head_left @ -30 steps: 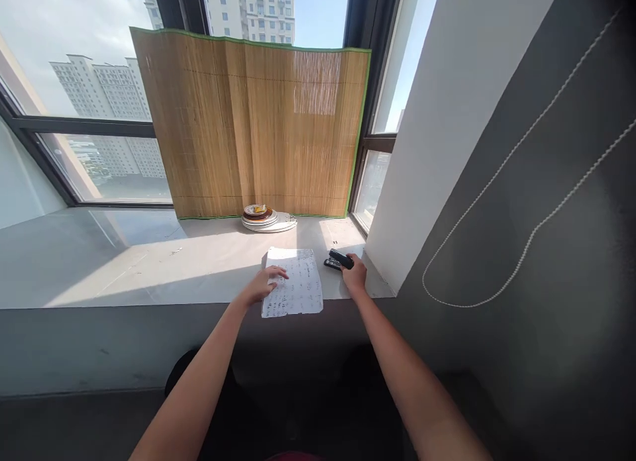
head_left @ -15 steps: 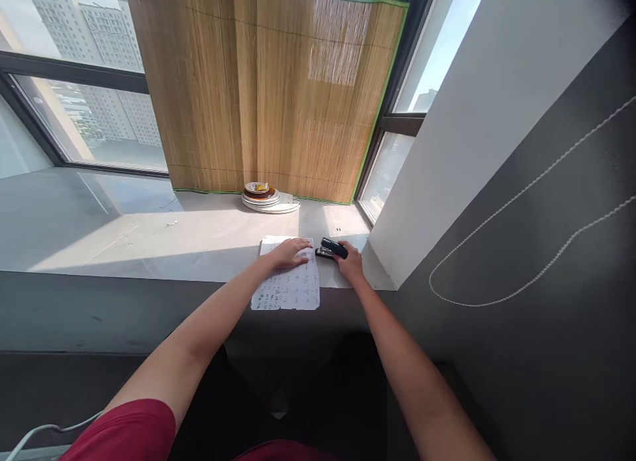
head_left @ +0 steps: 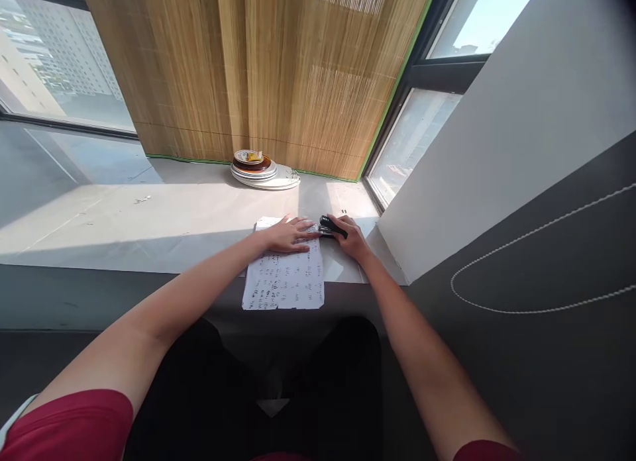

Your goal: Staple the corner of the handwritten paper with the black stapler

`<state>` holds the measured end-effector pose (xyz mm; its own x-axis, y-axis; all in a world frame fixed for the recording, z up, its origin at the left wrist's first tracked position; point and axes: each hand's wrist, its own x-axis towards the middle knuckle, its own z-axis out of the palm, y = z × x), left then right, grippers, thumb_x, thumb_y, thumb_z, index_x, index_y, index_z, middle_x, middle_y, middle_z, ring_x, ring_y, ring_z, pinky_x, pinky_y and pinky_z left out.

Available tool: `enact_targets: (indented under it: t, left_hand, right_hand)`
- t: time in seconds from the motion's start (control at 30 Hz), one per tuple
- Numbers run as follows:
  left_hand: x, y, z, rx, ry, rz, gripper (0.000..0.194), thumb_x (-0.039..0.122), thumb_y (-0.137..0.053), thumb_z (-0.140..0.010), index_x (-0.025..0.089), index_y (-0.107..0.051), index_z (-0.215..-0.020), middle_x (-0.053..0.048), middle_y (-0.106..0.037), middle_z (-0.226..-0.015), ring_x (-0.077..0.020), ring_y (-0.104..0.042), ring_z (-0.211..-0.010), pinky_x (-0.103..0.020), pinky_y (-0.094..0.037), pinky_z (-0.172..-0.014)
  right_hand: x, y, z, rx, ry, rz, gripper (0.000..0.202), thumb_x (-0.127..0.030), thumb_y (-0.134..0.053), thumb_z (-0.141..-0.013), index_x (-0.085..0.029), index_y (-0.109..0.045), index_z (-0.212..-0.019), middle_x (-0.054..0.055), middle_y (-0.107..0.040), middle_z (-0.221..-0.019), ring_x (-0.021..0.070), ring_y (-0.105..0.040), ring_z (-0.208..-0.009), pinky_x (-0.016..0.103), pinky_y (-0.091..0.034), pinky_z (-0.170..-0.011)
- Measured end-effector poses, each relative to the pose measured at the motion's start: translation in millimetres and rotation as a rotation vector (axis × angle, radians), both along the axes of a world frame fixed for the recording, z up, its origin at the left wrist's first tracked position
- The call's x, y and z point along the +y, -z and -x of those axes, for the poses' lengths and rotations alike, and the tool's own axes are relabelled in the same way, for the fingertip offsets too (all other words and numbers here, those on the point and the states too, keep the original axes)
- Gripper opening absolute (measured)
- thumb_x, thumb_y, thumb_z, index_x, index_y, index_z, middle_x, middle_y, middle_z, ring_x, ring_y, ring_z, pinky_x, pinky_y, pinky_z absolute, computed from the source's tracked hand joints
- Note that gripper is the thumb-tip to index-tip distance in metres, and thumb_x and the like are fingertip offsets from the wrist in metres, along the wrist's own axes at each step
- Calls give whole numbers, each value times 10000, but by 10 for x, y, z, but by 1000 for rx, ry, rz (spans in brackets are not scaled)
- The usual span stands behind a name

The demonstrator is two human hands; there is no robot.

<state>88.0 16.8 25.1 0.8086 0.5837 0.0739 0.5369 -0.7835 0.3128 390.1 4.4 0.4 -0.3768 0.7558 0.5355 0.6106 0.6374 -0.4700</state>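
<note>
Handwritten paper (head_left: 285, 279) lies on the windowsill, its near end sticking out past the front edge. My left hand (head_left: 289, 235) rests flat on its upper part, fingers spread and pointing right. A black stapler (head_left: 332, 227) is gripped in my right hand (head_left: 354, 239), at the paper's right edge. Its jaws point left toward the sheet, close to my left fingertips. Whether the paper's edge lies between the jaws I cannot tell. My right fingers partly cover the stapler's back end.
A stack of plates (head_left: 253, 171) stands at the back of the windowsill (head_left: 199, 212), before a bamboo blind (head_left: 273, 77). Two tiny dark bits lie behind my right hand. A white wall (head_left: 447, 156) rises on the right, with a beaded cord (head_left: 477, 305) hanging beside it.
The view has tipped down and come closer. The stapler has moved up to the paper's right edge, its jaws nearer together. My left fingers are spread wider on the sheet.
</note>
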Motion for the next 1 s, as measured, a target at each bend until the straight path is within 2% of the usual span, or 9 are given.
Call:
enact_targets:
  t: [0.1, 0.23, 0.33, 0.53, 0.63, 0.8, 1.0]
  left_hand:
    - [65, 23, 0, -23, 49, 58, 615, 599, -658, -1013, 415, -601, -1597, 2, -345, -1823, -362, -197, -1717, -583, -85, -1375]
    - [83, 54, 6, -128, 72, 113, 563, 608, -694, -999, 421, -664, -1529, 18, -404, -1795, -354, -267, -1699, -557, -106, -1383]
    - [97, 112, 10, -189, 57, 140, 593, 638, -758, -952, 412, -691, -1496, 20, -464, -1761, -358, -303, -1686, -540, -152, -1380]
    - [131, 248, -16, -209, 51, 150, 634, 680, -740, -946, 427, -664, -1522, 31, -439, -1773, -388, -258, -1696, -568, -175, -1368]
    - [117, 256, -33, -186, 64, 154, 645, 675, -706, -966, 420, -637, -1554, 20, -407, -1791, -403, -225, -1702, -598, -151, -1364]
    - [116, 276, -45, -241, 82, 140, 644, 645, -724, -964, 427, -626, -1562, 13, -426, -1779, -422, -261, -1686, -615, -181, -1353]
    - [152, 363, -66, -196, 27, 168, 687, 661, -756, -929, 410, -631, -1556, 17, -395, -1796, -435, -200, -1699, -623, -131, -1366]
  right_hand:
    - [18, 36, -6, 0, 19, -34, 594, -186, -592, -1005, -332, -635, -1579, 77, -703, -1223, 274, -649, -1176, 517, -552, -1120]
    - [-20, 45, -3, -41, 72, -63, 570, -194, -553, -1050, -366, -624, -1589, 78, -683, -1268, 280, -629, -1200, 517, -549, -1129]
    - [-54, 23, 2, -88, 104, -61, 581, -175, -528, -1055, -402, -627, -1580, 73, -672, -1293, 283, -618, -1201, 518, -555, -1123]
    - [-102, -24, 30, -102, 129, -80, 600, -151, -524, -1040, -415, -641, -1566, 75, -662, -1265, 290, -605, -1172, 504, -573, -1089]
    - [-118, -32, 40, -107, 137, -83, 605, -142, -518, -1038, -423, -648, -1557, 77, -661, -1263, 294, -604, -1174, 502, -579, -1074]
    - [-130, -32, 40, -117, 140, -95, 597, -138, -518, -1034, -423, -669, -1537, 76, -665, -1246, 290, -601, -1141, 496, -585, -1043]
    - [-156, -50, 55, -129, 145, -99, 591, -137, -507, -1039, -416, -674, -1533, 84, -661, -1240, 299, -597, -1138, 507, -580, -1044]
